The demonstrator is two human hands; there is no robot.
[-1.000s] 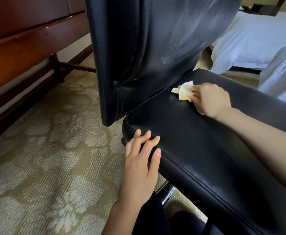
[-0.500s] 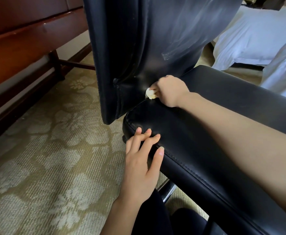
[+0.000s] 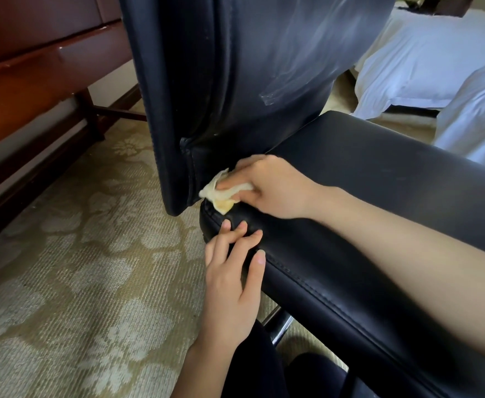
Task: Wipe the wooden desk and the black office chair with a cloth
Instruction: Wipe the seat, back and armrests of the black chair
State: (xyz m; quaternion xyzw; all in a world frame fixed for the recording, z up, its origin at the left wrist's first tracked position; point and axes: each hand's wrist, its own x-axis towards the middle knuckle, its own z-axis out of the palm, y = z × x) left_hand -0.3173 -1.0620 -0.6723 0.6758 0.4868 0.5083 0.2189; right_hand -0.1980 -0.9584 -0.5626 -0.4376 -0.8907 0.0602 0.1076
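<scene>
The black office chair fills the middle of the head view, its seat (image 3: pixel 364 196) running down to the right and its backrest (image 3: pixel 235 67) rising above. A small crumpled pale yellow cloth (image 3: pixel 221 193) lies at the seat's rear left corner, right below the backrest. My right hand (image 3: pixel 270 188) grips the cloth and presses it onto the leather there. My left hand (image 3: pixel 235 280) rests with straight fingers on the seat's left edge, just below the cloth. The wooden desk (image 3: pixel 34 81) stands at the upper left.
Patterned beige carpet (image 3: pixel 77 282) covers the floor on the left. A bed with white linen (image 3: pixel 436 61) stands at the upper right behind the chair. The chair's metal base (image 3: pixel 278 326) shows under the seat. My dark-clothed knee (image 3: pixel 307 377) is at the bottom.
My right hand has dragged the cloth from the middle of the seat leftwards along the backrest seam to the seat's rear left corner. My left hand has stayed on the seat edge.
</scene>
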